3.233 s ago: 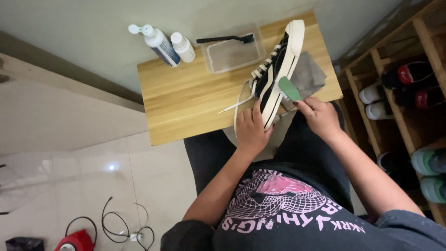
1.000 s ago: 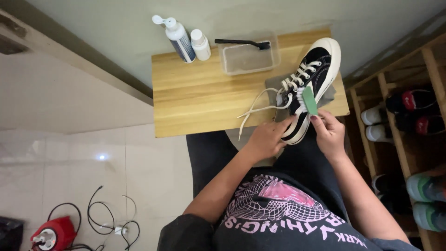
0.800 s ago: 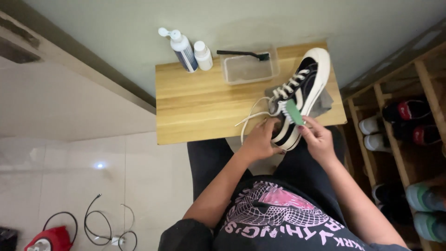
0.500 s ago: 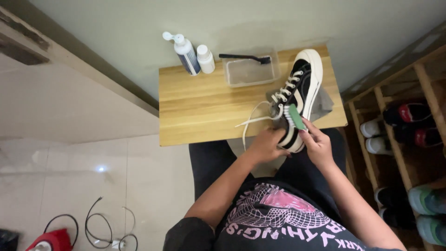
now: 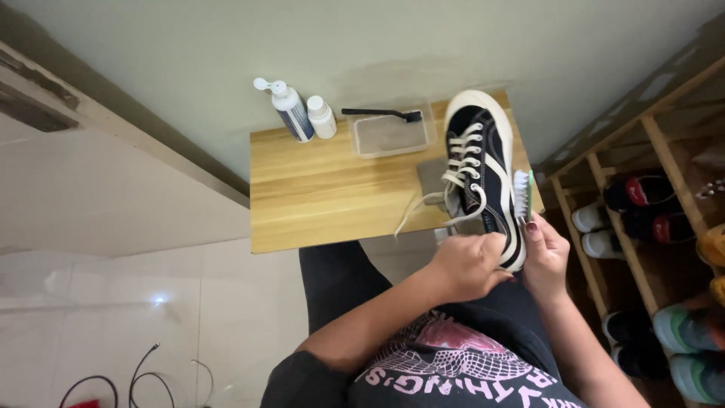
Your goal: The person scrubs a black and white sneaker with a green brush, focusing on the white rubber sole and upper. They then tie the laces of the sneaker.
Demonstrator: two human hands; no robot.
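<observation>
Since half a second ago, the black canvas sneaker with white laces and white rubber sole (image 5: pixel 483 162) has turned so that its laced upper faces the camera more squarely, and the small brush with green handle and white bristles (image 5: pixel 522 186) has gone from the middle of the shoe to its right edge. The sneaker stands tilted over the right end of the light wooden table (image 5: pixel 332 189), with the toe at 12 o'clock and the heel at 6 o'clock, down between the two hands. The left hand (image 5: pixel 468 264) is closed around the heel from the 7 o'clock side. The right hand (image 5: pixel 545 253) sits at 5 o'clock from the shoe and pinches the brush, whose bristles touch the white sole stripe.

One loose lace hangs toward 8 o'clock over the table edge. A grey folded cloth (image 5: pixel 434 177) lies under the shoe and is mostly covered by it. At 10 o'clock from the shoe stands a clear plastic tray (image 5: pixel 391 136) with a thin black brush (image 5: pixel 381 114) across its rim, and farther left stand a blue pump bottle (image 5: pixel 291 113) and a small white bottle (image 5: pixel 322 119).

The heel itself is hidden by the left hand. The handle of the green brush is mostly covered by the right fingers. A wooden shoe rack (image 5: pixel 642 204) at 3 o'clock is cut off by the frame edge.
</observation>
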